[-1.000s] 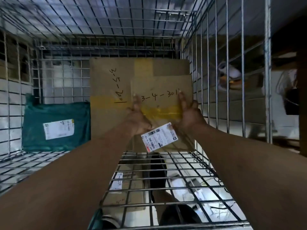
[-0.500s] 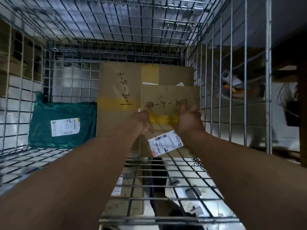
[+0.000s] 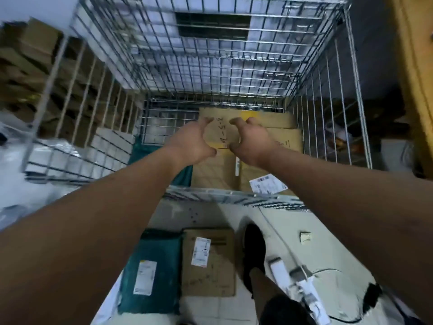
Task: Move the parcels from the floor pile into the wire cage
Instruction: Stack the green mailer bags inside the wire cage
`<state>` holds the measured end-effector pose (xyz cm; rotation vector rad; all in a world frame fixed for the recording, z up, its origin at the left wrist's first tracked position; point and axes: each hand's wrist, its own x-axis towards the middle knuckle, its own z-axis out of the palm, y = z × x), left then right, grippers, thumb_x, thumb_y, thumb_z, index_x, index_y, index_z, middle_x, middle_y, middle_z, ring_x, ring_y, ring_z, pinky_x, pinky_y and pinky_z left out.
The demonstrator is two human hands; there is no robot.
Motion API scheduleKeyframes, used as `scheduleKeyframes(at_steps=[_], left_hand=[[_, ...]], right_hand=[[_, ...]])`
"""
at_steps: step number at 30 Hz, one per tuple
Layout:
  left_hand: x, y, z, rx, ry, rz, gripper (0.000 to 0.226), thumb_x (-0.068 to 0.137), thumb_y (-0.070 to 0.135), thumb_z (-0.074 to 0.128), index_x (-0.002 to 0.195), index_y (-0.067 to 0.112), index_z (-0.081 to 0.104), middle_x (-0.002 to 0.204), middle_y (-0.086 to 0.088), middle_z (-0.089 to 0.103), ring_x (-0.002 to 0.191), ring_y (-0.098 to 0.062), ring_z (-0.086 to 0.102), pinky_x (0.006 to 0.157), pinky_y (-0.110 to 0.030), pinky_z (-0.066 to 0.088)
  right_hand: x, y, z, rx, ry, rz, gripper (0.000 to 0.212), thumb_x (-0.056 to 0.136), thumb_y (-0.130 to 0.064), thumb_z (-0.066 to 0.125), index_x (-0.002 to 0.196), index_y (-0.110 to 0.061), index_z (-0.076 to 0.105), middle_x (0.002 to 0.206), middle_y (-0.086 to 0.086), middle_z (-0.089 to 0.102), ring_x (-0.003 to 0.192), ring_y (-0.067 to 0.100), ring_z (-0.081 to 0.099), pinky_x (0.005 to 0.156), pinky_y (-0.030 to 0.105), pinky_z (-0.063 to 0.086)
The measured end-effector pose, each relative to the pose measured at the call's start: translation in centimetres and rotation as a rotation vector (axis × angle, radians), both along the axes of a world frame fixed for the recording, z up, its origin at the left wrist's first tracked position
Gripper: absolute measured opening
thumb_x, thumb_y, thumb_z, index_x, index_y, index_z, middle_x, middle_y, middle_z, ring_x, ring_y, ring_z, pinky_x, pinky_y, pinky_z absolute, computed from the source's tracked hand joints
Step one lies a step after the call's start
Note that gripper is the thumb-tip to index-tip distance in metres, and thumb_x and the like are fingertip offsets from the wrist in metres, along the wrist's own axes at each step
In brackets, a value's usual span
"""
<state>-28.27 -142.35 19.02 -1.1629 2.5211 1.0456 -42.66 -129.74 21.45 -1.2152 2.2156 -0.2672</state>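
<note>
Now that both hands are coming off the small box (image 3: 293, 137), it is standing in the wire cage (image 3: 210, 192) by the right wall, in front of the large box (image 3: 210, 172); half a second ago they were gripping it. Left hand (image 3: 194, 141) and right hand (image 3: 250, 141) are hovering before the boxes, fingers loosely curled, holding nothing. On the floor below, a teal mailer (image 3: 150, 273) and a cardboard parcel (image 3: 208, 266) are lying side by side. Judgement: this placement is finishing; those two are waiting.
</note>
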Motion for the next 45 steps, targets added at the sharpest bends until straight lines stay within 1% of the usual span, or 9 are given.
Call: scheduleKeyframes(at_steps=[4, 8, 12, 20, 25, 32, 36, 41, 45], left_hand=[[7.0, 2.0, 4.8, -0.012, 0.176, 0.258, 0.081, 0.067, 0.051, 0.086, 0.14, 0.041, 0.054, 0.091, 0.029, 0.052, 0.08, 0.006, 0.053, 0.061, -0.019, 0.039], [15.3, 6.2, 7.6, -0.076, 0.239, 0.313, 0.08, 0.065, 0.057, 0.077, 0.14, 0.044, 0.053, 0.127, 0.008, 0.057, 0.103, -0.011, 0.06, 0.081, -0.029, 0.051], [22.9, 11.4, 6.5, -0.12, 0.282, 0.3, 0.06, 0.078, 0.049, 0.076, 0.134, 0.037, 0.058, 0.129, 0.004, 0.057, 0.11, -0.012, 0.059, 0.095, -0.037, 0.055], [33.0, 20.2, -3.8, 0.087, -0.01, 0.247, 0.063, 0.087, 0.045, 0.076, 0.144, 0.029, 0.054, 0.131, -0.004, 0.056, 0.112, -0.024, 0.06, 0.088, -0.024, 0.042], [38.0, 22.3, -11.0, 0.184, -0.078, 0.436, 0.082, 0.083, 0.042, 0.081, 0.153, 0.027, 0.043, 0.146, -0.013, 0.046, 0.131, -0.028, 0.05, 0.103, -0.024, 0.038], [46.9, 20.5, -22.9, 0.073, -0.293, 0.502, 0.112, 0.072, 0.06, 0.083, 0.161, 0.043, 0.016, 0.156, -0.011, 0.029, 0.141, -0.035, 0.038, 0.111, -0.054, 0.038], [50.8, 18.5, -31.0, 0.108, -0.378, 0.525, 0.123, 0.067, 0.066, 0.085, 0.161, 0.045, 0.008, 0.163, -0.012, 0.025, 0.148, -0.035, 0.03, 0.114, -0.058, 0.032], [53.4, 17.1, -39.8, 0.253, -0.267, 0.658, 0.133, 0.063, 0.066, 0.088, 0.162, 0.042, 0.003, 0.16, -0.017, 0.03, 0.146, -0.041, 0.034, 0.118, -0.06, 0.03], [53.3, 17.3, -43.6, 0.368, -0.024, 0.707, 0.128, 0.067, 0.054, 0.092, 0.163, 0.033, 0.011, 0.162, -0.001, 0.035, 0.143, -0.018, 0.038, 0.12, -0.043, 0.035]], right_hand=[[6.6, 1.8, 6.0, -0.115, 0.037, 0.025, 0.06, 0.093, -0.033, 0.065, 0.148, -0.019, 0.046, 0.136, 0.014, 0.051, 0.123, 0.031, 0.056, 0.1, 0.034, 0.047], [14.4, 5.1, 10.2, -0.172, 0.031, 0.065, 0.05, 0.091, -0.034, 0.067, 0.138, -0.02, 0.056, 0.123, 0.011, 0.063, 0.108, 0.029, 0.063, 0.093, 0.036, 0.051], [20.5, 9.4, 9.6, -0.118, -0.017, 0.062, 0.05, 0.09, -0.029, 0.068, 0.138, -0.018, 0.057, 0.123, 0.015, 0.061, 0.11, 0.029, 0.061, 0.094, 0.034, 0.049], [28.4, 18.3, -2.6, 0.144, -0.185, 0.053, 0.074, 0.09, -0.024, 0.07, 0.155, -0.02, 0.036, 0.138, 0.019, 0.049, 0.122, 0.034, 0.055, 0.097, 0.03, 0.044], [32.8, 20.6, -11.3, 0.255, -0.247, 0.084, 0.093, 0.09, -0.026, 0.071, 0.163, -0.023, 0.013, 0.144, 0.029, 0.039, 0.122, 0.044, 0.053, 0.098, 0.038, 0.046], [40.0, 18.8, -25.1, 0.207, -0.408, 0.085, 0.107, 0.086, -0.02, 0.073, 0.163, -0.029, -0.001, 0.128, 0.025, 0.05, 0.101, 0.04, 0.061, 0.085, 0.032, 0.047], [43.0, 17.1, -34.2, 0.19, -0.509, 0.067, 0.124, 0.081, -0.025, 0.082, 0.16, -0.036, -0.013, 0.158, 0.009, 0.038, 0.136, 0.03, 0.049, 0.108, 0.034, 0.045], [44.7, 16.0, -42.9, 0.215, -0.514, 0.029, 0.139, 0.077, -0.036, 0.088, 0.148, -0.053, -0.031, 0.169, 0.011, 0.011, 0.145, 0.028, 0.039, 0.117, 0.045, 0.039], [44.9, 15.8, -46.7, 0.197, -0.539, 0.01, 0.142, 0.075, -0.043, 0.089, 0.15, -0.048, -0.031, 0.17, 0.006, 0.007, 0.151, 0.031, 0.027, 0.118, 0.035, 0.025]])
